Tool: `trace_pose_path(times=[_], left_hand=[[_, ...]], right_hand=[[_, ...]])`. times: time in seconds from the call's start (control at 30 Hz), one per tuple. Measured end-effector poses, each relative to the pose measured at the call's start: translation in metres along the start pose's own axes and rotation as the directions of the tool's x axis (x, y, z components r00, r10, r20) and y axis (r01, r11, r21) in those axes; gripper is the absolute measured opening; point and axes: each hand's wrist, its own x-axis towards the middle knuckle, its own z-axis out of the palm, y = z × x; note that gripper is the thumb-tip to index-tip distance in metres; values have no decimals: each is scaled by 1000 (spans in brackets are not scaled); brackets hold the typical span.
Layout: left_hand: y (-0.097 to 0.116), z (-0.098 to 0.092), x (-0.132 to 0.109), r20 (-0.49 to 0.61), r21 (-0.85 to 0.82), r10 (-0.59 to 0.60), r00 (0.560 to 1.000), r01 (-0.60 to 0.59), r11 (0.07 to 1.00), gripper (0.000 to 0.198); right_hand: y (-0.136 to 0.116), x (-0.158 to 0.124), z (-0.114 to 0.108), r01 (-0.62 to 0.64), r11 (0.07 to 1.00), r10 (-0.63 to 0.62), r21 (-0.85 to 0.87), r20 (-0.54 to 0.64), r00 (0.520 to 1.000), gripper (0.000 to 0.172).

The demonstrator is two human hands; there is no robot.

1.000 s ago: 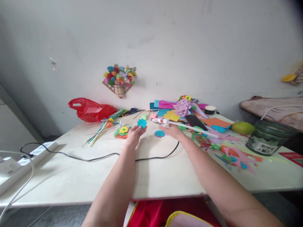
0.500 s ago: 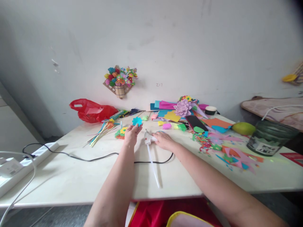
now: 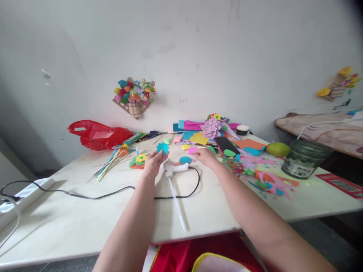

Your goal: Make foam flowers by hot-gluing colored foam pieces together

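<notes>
Against grey wall (image 3: 227, 49), cluttered white table (image 3: 99, 223)

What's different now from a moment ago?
The right hand brought the glue gun down and nearer the person, let go of it on the table, then moved right and away, to the pink piece; I can't tell if it grips it. The left hand still holds the blue flower.

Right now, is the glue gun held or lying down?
The glue gun lies on the table; neither the left hand nor the right hand grips its handle.
</notes>
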Motion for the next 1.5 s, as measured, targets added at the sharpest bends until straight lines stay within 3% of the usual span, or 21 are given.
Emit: trace_pose_path(times=[0.17, 0.4, 0.6, 0.7, 0.8, 0.9, 0.97, 1.03, 1.13, 1.27, 1.5], left_hand=[[1, 4, -3, 24, 65, -45, 999, 43, 997, 24], [-2, 5, -3, 60, 120, -83, 995, 76, 990, 24], [-2, 6, -3, 73, 159, -98, 992, 85, 984, 21], [-2, 8, -4, 90, 160, -104, 991, 89, 983, 19], [-3, 9, -5, 126, 156, -125, 984, 105, 982, 20], [-4, 10, -6, 173, 170, -152, 973, 123, 978, 20], [-4, 11, -6, 206, 184, -167, 964, 129, 974, 20], [-4, 13, -7, 243, 198, -181, 953, 134, 971, 20], [-4, 15, -9, 276, 217, -210, 938, 152, 964, 20], [-3, 17, -10, 296, 217, -237, 925, 177, 960, 20], [-3, 20, -11, 307, 219, -253, 917, 191, 957, 20]], right_hand=[[-2, 1, 11, -29, 997, 32, -68, 45, 998, 29], [0, 1, 19, -11, 999, 14, -39, 68, 998, 21], [1, 0, 21, -18, 1000, 18, -6, -2, 1000, 16], [4, 4, 23, -33, 992, 47, 124, -114, 992, 16], [3, 10, 23, 34, 901, 57, 432, -197, 979, 13], [-5, 14, 21, 95, 680, 88, 727, -209, 974, 11], [-14, 14, 18, 128, 547, 96, 827, -213, 972, 11], [-23, 12, 15, 143, 472, 75, 870, -201, 977, 14], [-33, 10, 11, 208, 482, 25, 851, -251, 968, 13], [-41, 7, 9, 361, 539, -28, 761, -412, 911, 10], [-46, 8, 15, 322, 525, -22, 788, -366, 930, 10]])
